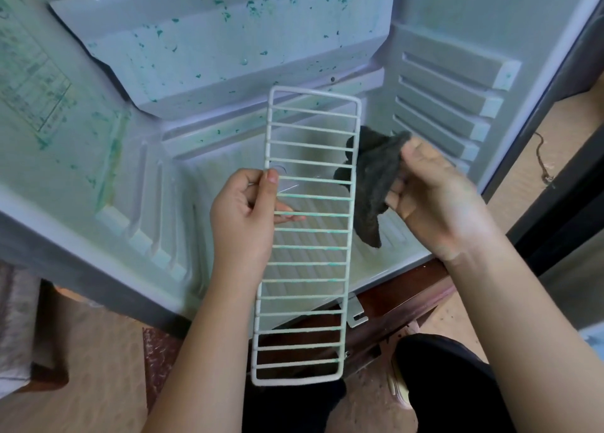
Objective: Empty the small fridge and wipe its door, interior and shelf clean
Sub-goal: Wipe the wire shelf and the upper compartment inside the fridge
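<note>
Wire shelf [310, 264] is held out in front of the open fridge [228, 40], its left rail pinched by the left hand [243, 217]; a dark cloth [372, 177] is gripped in the right hand [434, 200], against the shelf's right rail, green smears seen on the bars between the hands

Dark wood stand [408, 297] btm ctr, thin cord [542, 164] on tan floor [98, 351] rt, reddish mat [157, 367] left.
</note>
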### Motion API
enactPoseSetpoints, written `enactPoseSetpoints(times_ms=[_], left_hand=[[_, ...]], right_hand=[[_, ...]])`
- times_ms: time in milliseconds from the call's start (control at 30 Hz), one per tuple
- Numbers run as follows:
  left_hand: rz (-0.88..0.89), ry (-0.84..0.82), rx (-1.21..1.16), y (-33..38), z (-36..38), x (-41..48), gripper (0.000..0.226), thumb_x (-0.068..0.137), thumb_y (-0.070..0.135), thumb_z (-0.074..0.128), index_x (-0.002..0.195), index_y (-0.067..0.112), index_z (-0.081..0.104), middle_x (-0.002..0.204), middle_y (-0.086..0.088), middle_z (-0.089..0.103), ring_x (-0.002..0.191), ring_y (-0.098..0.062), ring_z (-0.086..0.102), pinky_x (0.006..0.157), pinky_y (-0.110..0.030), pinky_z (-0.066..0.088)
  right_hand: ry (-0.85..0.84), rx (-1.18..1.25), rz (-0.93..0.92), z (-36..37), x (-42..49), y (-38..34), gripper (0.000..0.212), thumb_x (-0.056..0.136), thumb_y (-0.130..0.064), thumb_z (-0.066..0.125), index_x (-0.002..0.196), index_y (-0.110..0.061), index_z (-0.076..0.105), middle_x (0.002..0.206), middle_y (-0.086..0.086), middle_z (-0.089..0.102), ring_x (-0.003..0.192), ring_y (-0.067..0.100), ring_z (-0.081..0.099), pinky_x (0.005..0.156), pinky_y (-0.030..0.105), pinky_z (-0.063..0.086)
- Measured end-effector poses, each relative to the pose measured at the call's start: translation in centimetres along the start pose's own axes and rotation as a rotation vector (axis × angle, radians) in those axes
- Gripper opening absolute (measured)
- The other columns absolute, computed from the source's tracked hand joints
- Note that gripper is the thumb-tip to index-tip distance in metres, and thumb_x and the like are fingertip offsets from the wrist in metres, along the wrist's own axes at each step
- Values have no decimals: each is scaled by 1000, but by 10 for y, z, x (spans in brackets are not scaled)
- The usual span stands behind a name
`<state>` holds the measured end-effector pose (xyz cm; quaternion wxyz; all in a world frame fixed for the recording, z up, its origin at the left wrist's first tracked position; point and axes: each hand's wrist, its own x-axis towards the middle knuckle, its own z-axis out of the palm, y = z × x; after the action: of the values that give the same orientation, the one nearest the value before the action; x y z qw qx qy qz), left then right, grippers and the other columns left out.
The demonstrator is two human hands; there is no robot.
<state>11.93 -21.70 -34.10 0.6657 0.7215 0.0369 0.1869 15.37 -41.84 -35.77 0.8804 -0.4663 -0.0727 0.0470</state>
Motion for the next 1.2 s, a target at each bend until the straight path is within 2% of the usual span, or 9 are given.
enactPoseSetpoints(times_ms=[100, 233, 433, 633, 733, 933, 1000, 1100, 1200], left_hand=[[48, -11, 84, -2, 4, -3, 16, 99, 16, 53, 86, 10, 60, 66, -17, 64, 62, -21, 69, 55, -11, 47], [89, -25, 163, -7, 11, -7, 18, 98, 21, 55, 84, 13, 60, 63, -14, 66, 60, -16, 68, 59, -12, 44], [40, -42, 104, -4, 9, -6, 18, 99, 19, 53, 81, 19, 58, 53, 0, 63, 53, -12, 67, 59, -15, 48], [77, -40, 153, -5, 6, -7, 17, 98, 22, 54, 84, 16, 60, 55, 2, 65, 56, -5, 65, 60, -10, 44], [79, -31, 180, -8, 6, -7, 16, 98, 22, 55, 85, 15, 61, 57, 0, 65, 57, -2, 64, 61, -11, 44], [71, -32, 200, -8, 3, -5, 18, 99, 22, 53, 83, 20, 60, 55, 6, 66, 55, -2, 64, 60, -11, 45], [62, -25, 174, -7, 2, -4, 18, 99, 20, 53, 82, 19, 59, 53, 5, 64, 52, -4, 64, 57, -10, 44], [70, -30, 157, -6, 1, -5, 17, 99, 19, 54, 83, 15, 59, 52, 4, 64, 51, -3, 64, 57, -10, 44], [89, -42, 184, -8, 1, -5, 16, 98, 20, 55, 83, 18, 60, 55, 6, 65, 53, -2, 64, 60, -12, 45]], right_hand=[[78, -237, -46, 16, -1, 12, 19, 82, -28, 69, 94, -14, 62, 93, 28, 63, 74, 28, 53, 55, 31, 34], [254, -500, -195, 32, 1, 22, 20, 79, -12, 77, 78, -22, 59, 69, 1, 60, 59, 12, 53, 51, 21, 41], [272, -354, -105, 26, 1, 9, 25, 85, -9, 68, 91, -24, 48, 72, 20, 53, 65, 29, 50, 61, 35, 40], [147, -98, 75, 21, 0, 8, 43, 78, 8, 63, 117, -6, 52, 84, 10, 73, 76, 25, 70, 76, 36, 59], [170, -69, 137, 32, -4, 16, 33, 78, 2, 67, 109, 10, 61, 90, 21, 72, 76, 35, 71, 65, 41, 60], [237, -261, 71, 30, -2, 18, 11, 83, -9, 70, 84, 2, 69, 67, 8, 72, 54, 16, 67, 51, 22, 52], [189, -321, 51, 25, -1, 16, 15, 89, -11, 64, 82, 1, 70, 70, 9, 72, 59, 17, 67, 58, 24, 54], [84, -305, 101, 19, -1, 12, 21, 89, -8, 59, 100, 8, 68, 88, 17, 72, 74, 23, 68, 75, 30, 57], [141, -337, 89, 23, -1, 18, 22, 82, -5, 70, 101, 7, 68, 92, 23, 71, 79, 31, 70, 76, 39, 59]])
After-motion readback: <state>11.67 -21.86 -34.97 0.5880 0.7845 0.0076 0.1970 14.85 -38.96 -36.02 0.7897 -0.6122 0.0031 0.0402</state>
